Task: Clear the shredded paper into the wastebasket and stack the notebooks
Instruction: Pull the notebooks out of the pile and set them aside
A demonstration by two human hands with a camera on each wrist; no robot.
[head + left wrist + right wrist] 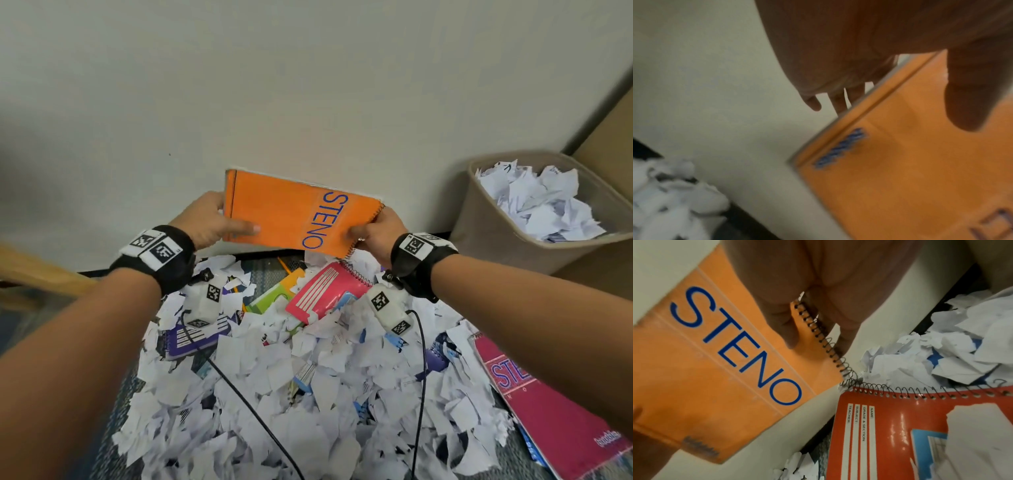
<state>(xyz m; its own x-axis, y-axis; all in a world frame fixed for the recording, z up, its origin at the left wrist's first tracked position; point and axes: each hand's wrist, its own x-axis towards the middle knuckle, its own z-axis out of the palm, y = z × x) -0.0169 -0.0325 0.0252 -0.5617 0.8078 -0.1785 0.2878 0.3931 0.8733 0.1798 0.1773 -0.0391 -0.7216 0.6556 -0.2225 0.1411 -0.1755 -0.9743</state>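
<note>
Orange notebook [287, 212]: "STENO"; red notebook [890, 434]: "NAME", "SUBJECT", "TEACHER".

Both bare forearms reach forward, each wrist wearing a black band. The left hand [210, 219] and the right hand [375, 233] each pinch an opposite end of one notebook [291, 212], thumbs on top.

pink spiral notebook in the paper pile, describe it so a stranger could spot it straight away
Start at the heap of torn white paper scraps on the floor by the wall. Near its far edge, just below the orange STENO notebook held up in both hands, lies the glossy pink spiral notebook. Unlike its neighbours, its cover carries white ruled label lines, with black coil binding along its far edge.
</note>
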